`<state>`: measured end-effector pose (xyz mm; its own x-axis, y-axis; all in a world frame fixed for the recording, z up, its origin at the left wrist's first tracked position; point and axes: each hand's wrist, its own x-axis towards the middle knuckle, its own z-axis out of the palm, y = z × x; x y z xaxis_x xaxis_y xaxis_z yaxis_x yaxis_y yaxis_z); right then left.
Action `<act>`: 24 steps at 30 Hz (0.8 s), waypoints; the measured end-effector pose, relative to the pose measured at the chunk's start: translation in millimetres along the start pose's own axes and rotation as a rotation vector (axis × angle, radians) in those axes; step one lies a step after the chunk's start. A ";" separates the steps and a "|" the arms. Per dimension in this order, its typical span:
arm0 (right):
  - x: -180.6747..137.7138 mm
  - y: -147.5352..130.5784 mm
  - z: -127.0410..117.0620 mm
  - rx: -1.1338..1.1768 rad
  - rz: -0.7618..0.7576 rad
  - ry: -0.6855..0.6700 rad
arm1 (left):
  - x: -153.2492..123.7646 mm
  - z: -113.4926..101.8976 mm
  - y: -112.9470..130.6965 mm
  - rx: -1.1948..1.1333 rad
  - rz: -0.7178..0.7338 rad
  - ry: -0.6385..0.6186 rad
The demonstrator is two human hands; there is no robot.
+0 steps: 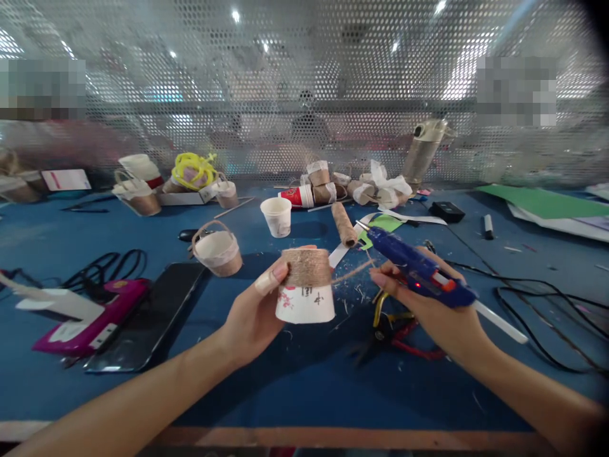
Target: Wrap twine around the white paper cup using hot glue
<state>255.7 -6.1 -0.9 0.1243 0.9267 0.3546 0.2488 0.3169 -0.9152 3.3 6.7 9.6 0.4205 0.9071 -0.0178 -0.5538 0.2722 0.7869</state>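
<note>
An upside-down paper cup [305,306] is gripped in my left hand [259,308], thumb on its near side. Brown twine [307,266] is wound round the half of the cup nearer its rim, now uppermost. From that winding a loose strand [354,271] runs right to the fingertips of my right hand [428,304]. The same right hand holds a blue hot glue gun [412,263], its nozzle pointing up and left and a red light lit. A white glue stick [502,322] juts from its back. Behind the cup lies a spool of twine [343,225].
Wire cutters [385,327] lie below my right hand. Left are a twine-covered basket [219,252], a phone [147,317] and a purple power strip [99,317]. A white cup [276,217] stands behind. Black cables [533,298] cross the right side; a perforated metal screen [266,82] closes the back.
</note>
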 end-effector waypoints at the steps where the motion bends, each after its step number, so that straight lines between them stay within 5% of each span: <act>1: -3.0 -3.0 -1.5 -0.012 -0.039 0.009 | 1.2 -0.7 -1.0 0.006 -0.016 0.001; 5: -14.9 -11.6 -6.7 0.108 -0.144 -0.176 | 2.4 -3.0 -4.6 0.016 -0.057 -0.050; 11: -20.2 -4.2 -9.1 0.388 0.055 -0.409 | 0.1 -4.8 -9.5 0.000 -0.104 -0.035; 15: -17.2 -3.4 -12.9 0.308 -0.047 -0.318 | 0.6 -7.9 -10.3 0.049 -0.071 0.000; 20: -8.6 -12.3 -18.8 -0.106 -0.166 -0.108 | 1.7 -11.4 -7.4 0.107 -0.054 0.078; 24: -6.2 -10.8 -20.6 -0.175 -0.239 -0.225 | 2.4 -11.1 -6.2 0.134 -0.045 0.106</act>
<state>272.0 -19.5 10.7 -0.1667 0.8579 0.4860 0.4086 0.5087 -0.7579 -0.3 10.7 -2.2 0.3604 0.9257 -0.1146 -0.4327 0.2748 0.8586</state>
